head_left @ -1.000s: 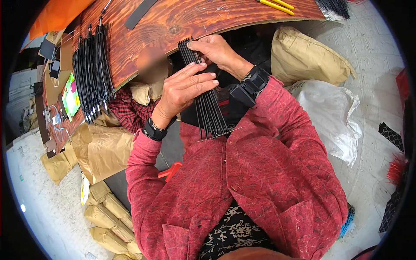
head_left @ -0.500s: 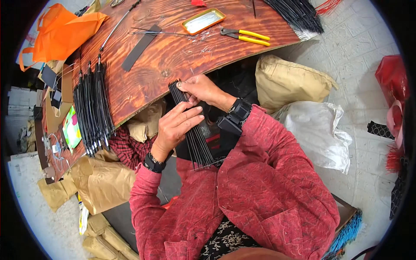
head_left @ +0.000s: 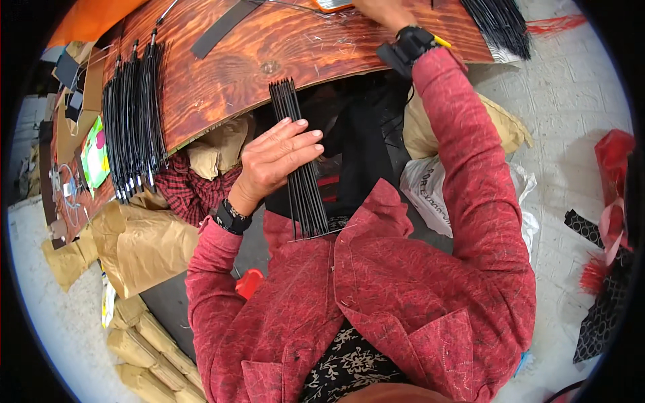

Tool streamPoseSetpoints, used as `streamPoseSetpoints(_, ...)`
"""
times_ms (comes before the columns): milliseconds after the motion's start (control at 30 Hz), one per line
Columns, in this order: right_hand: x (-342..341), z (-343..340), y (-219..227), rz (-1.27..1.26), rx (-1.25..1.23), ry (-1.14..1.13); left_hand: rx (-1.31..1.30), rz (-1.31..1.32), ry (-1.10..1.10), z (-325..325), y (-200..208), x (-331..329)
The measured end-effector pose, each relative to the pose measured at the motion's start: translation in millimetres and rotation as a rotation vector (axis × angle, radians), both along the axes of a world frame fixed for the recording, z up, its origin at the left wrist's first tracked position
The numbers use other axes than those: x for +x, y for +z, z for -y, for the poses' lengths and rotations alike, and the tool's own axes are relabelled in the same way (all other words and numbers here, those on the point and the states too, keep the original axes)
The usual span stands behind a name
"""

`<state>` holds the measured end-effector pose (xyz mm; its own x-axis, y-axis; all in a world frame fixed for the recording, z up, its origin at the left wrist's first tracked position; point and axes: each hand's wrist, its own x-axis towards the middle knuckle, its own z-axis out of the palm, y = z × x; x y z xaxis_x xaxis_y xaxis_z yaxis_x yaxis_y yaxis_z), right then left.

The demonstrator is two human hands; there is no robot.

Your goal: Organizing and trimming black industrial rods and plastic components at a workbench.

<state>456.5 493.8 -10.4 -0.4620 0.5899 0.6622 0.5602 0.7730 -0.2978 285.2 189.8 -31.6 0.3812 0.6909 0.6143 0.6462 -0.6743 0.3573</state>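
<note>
My left hand (head_left: 275, 160) is wrapped over a flat row of thin black cable-like rods (head_left: 309, 205), its fingers lying across them. Their pointed upper ends stick up past the hand beside the table edge. Down by my jacket the lower ends fan out, with thin metal wires crossing them. My right hand (head_left: 388, 9) reaches far over the table at the top edge of the view. Next to it is a small orange-rimmed tray (head_left: 330, 7), mostly cut off by the picture's edge. The right fingertips are out of sight.
Black cable bundles (head_left: 134, 121) hang at the table's left edge; another black bundle (head_left: 497, 27) lies at its far right. A dark flat strip (head_left: 225, 28) rests on the wooden table (head_left: 201, 87). Paper sacks (head_left: 144, 242) and a white plastic bag (head_left: 428, 195) surround me.
My right hand has let go of the rods' upper end and moved up and right to the tray. The left hand keeps the rods. The view has shifted.
</note>
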Motion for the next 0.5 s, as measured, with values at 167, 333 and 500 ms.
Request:
streamPoseSetpoints(167, 1.6, -35.0, 14.5, 0.381, -0.219, -0.061, -0.025, -0.048, -0.020, 2.8, -12.0, -2.6)
streamPoseSetpoints(333, 5.7, -47.5, 13.3, 0.430, -0.078, 0.010, -0.021, -0.073, -0.046, 0.8, -16.4, -4.1)
streamPoseSetpoints(500, 15.9, -48.4, 17.6, 0.252, 0.007, 0.026, 0.011, -0.077, -0.050, 1.8, -18.6, -1.4)
